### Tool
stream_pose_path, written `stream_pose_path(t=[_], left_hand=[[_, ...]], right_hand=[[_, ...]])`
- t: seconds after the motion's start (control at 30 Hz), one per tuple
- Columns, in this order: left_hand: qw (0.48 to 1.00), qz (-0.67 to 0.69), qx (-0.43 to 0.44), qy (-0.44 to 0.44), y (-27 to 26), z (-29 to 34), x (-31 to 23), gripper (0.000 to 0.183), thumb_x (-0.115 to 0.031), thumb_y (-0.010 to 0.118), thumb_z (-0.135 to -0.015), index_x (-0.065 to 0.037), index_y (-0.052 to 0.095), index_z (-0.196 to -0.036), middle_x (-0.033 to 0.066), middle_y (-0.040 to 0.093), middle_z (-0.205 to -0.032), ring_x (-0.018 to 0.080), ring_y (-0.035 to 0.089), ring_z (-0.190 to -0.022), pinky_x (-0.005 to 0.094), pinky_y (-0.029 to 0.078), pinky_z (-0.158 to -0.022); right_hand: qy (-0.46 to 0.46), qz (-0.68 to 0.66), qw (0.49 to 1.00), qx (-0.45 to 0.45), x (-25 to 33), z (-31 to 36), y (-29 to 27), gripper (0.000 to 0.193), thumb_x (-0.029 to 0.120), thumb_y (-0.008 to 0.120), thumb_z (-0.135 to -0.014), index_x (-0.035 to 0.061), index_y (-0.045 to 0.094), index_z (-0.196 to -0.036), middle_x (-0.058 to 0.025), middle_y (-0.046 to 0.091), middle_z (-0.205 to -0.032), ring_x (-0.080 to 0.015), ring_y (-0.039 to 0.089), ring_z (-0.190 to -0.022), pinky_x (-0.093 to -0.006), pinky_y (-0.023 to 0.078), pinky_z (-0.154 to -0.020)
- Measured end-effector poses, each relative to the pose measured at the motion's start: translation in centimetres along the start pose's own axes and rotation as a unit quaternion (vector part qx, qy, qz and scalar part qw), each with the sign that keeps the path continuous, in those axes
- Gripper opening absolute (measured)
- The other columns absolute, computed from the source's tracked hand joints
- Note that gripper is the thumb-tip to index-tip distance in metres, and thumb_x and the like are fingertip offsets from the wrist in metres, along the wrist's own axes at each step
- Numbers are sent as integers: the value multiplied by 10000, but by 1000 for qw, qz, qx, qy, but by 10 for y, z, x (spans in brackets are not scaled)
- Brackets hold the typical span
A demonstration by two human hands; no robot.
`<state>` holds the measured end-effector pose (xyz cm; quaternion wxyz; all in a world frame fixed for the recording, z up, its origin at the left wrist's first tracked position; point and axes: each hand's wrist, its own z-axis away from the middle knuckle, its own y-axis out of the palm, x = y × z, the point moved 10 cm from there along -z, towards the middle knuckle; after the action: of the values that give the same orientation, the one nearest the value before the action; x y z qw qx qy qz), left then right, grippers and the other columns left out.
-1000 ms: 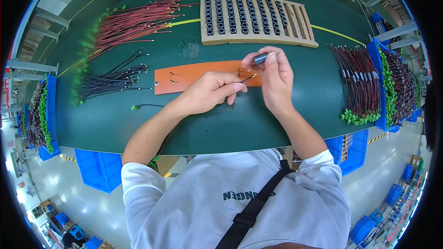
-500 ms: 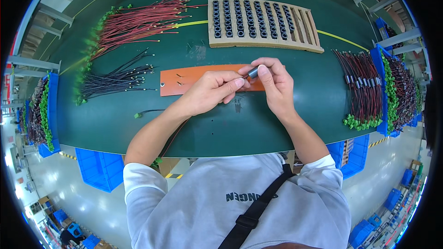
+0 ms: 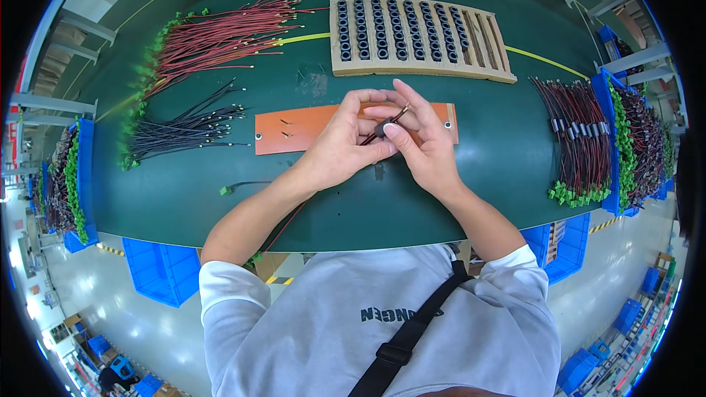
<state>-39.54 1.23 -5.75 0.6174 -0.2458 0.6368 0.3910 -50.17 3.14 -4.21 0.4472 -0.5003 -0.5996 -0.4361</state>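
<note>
Only the head camera to go on, looking straight down at a green bench point(image 3: 184, 198). Both hands meet in the middle, just over the right half of an orange mat point(image 3: 294, 131). The left hand point(image 3: 340, 145) is curled, fingers pressed together around a thin red wire point(image 3: 365, 140), and the right hand point(image 3: 423, 148) is pinching a small dark ring point(image 3: 380, 129) between thumb and forefinger — so neither hand is spread. The ring sits right between the two thumbs, touching both hands, so neither is really nearer. The wire's long axis runs on a diagonal: its bare tip point(image 3: 403, 109) pokes up and to the right past the ring toward the right hand's fingers, and the rest looks to trail down and left under the left forearm off the near edge of the bench. Whether the wire is actually through the ring I can't tell; it's too small. Around that: a cardboard tray point(image 3: 491, 55) with rows of the same dark rings sits past the mat, well apart from the hands. Red wires point(image 3: 213, 37) and black wires point(image 3: 176, 129) are fanned out on the left, another bundle point(image 3: 577, 132) lies on the right — and one loose wire with a green plug point(image 3: 226, 190) sits near the left forearm.
</note>
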Motion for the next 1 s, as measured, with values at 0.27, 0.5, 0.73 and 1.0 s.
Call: stream_pose_path(t=[0.27, 0.5, 0.73, 1.0], left_hand=[[999, -41, 5, -25, 10, 1, -12, 841, 9, 708, -932, -86, 172, -1573, 116, 686, -1035, 118, 662, -927, 285, 523, -865], [987, -107, 39, -114, -4, 20, -8, 353, -157, 613, -1040, -25, 553, -1361, -13, 588, -767, 57, 522, -682, 223, 419, -630], [980, -193, 9, -53, -33, 34, 0, 265, -204, 537, -1082, -11, 710, -1027, -33, 544, -697, 51, 478, -645, 229, 381, -577], [972, -219, -9, -86, -38, 46, -23, 238, -204, 592, -1053, -3, 716, -1033, -2, 606, -724, 80, 522, -625, 274, 432, -570]], right_hand=[[97, -132, 986, -35, -4, -4, -8, 400, 170, 586, -1056, 6, 552, -1419, -100, 709, -1161, -142, 677, -960, -282, 556, -869], [70, -201, 969, -128, -5, -12, -60, 271, 244, 575, -1069, -4, 682, -1097, -78, 721, -1009, -50, 506, -667, -215, 422, -568], [71, -287, 955, -32, 0, -23, -47, 265, 220, 585, -1061, -30, 659, -1109, -115, 692, -1068, -72, 500, -675, -224, 421, -604], [110, -206, 969, 75, -13, -5, 22, 266, 151, 509, -1090, -49, 654, -1187, -129, 695, -1142, -136, 662, -841, -275, 562, -786]])
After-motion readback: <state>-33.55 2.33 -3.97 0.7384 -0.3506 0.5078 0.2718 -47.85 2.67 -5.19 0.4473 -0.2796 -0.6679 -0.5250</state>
